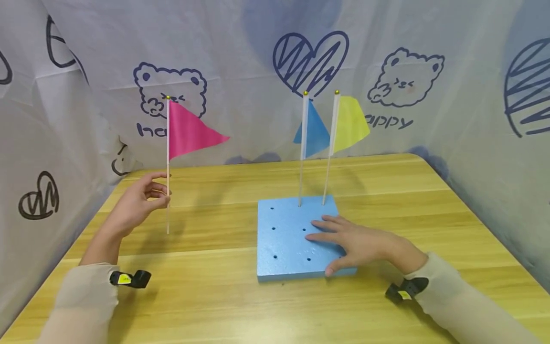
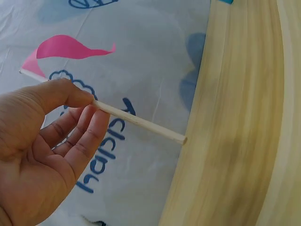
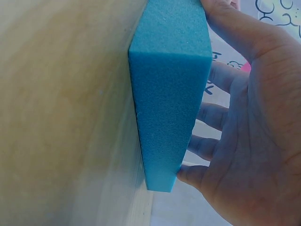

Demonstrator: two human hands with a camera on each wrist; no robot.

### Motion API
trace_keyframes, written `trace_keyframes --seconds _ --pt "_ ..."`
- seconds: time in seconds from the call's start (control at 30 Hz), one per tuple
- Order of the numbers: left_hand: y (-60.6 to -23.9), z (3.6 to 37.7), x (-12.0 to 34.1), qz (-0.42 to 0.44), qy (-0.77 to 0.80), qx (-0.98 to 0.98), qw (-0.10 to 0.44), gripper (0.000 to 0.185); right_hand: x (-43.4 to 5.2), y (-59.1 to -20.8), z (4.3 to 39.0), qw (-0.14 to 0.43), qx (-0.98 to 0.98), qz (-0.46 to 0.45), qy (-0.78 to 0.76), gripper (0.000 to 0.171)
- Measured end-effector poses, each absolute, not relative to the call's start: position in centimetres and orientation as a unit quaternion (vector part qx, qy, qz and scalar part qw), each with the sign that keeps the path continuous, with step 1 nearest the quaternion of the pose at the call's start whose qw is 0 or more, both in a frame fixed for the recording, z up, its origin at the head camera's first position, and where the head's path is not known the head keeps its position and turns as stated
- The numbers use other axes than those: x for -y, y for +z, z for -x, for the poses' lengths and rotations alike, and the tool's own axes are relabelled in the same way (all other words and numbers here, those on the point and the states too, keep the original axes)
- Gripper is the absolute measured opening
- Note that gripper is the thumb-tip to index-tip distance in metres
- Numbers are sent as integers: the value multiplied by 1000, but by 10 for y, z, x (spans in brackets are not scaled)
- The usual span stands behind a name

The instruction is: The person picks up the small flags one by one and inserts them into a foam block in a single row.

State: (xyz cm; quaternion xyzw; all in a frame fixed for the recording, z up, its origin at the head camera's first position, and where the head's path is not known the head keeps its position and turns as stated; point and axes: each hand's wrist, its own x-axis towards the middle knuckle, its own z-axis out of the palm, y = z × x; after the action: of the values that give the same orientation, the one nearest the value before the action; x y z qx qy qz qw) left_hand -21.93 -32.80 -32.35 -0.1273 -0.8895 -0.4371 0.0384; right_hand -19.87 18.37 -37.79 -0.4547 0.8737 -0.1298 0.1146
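On the left, my left hand (image 1: 134, 201) pinches the wooden stick of a pink triangular flag (image 1: 191, 131) between thumb and fingers. The flag stands upright above the table, and the bare lower end of its stick (image 2: 141, 121) sticks out below the grip in the left wrist view. My right hand (image 1: 363, 241) rests with spread fingers on the right side of a blue foam block (image 1: 289, 243) with several small holes. A blue flag (image 1: 317, 131) and a yellow flag (image 1: 350, 124) stand in the block's back edge. The palm hides part of the block's right side.
The block lies on a wood-grain table (image 1: 206, 296). Behind and beside the table hangs a pale cloth (image 1: 240, 62) printed with bears and hearts. Both wrists wear small black cameras, one on the left (image 1: 131, 278) and one on the right (image 1: 406, 290).
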Motion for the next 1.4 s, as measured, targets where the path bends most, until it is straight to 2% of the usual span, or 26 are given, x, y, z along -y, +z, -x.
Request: trace_keyframes --seconds 0.77,1.4 --pt "-315 252 242 149 -506 848 48 55 -185 -378 197 110 -874 455 -129 84" --pt "-319 270 189 167 -567 805 49 54 -184 -377 197 113 -875 454 -127 85"
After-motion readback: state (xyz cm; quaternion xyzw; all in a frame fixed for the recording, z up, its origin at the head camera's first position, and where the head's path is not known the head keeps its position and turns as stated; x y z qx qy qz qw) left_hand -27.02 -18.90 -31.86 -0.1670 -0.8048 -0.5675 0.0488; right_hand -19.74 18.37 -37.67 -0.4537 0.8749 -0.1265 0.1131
